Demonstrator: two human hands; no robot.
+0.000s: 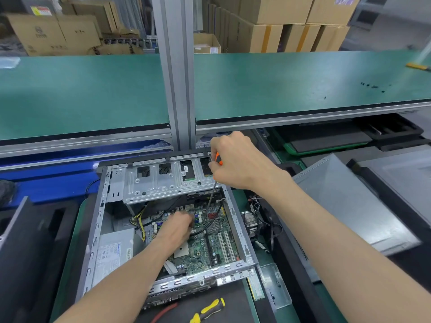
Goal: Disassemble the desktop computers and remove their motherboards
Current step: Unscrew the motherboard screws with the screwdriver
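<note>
While the open desktop case (pixel 98 220) sits on the lower bench with its side panel off, the right hand (pixel 235 162) is up over the drive cage (pixel 163 183), fingers curled tight around the orange handle of a screwdriver (pixel 215 180) whose metal shaft angles down into the case toward the board. Left hand (pixel 178 226) is reaching deep inside, resting on the green motherboard (pixel 210 243) near the middle, fingers bent down around something in the clutter of connectors; honestly can't tell what it's pinching, or if it's really gripping at all, since the knuckles hide the fingertips. Motherboard is sitting flat in the bottom of the chassis, right side, with a black cable (pixel 207 226) looping over it. Power supply (pixel 114 250) is in the lower left corner of the case, with yellow and black wires (pixel 140 220) running up from it. Just in front of the case there's a yellow-and-black handled tool (pixel 210 308) and a red cable (pixel 165 311) lying on a dark mat. Off to the right, a heatsink with its fan wires (pixel 251 222) sits just outside the case, and a grey side panel (pixel 345 201) lies beyond that. A few small black screws (pixel 373 86) are scattered on the green upper shelf (pixel 93 89).
</note>
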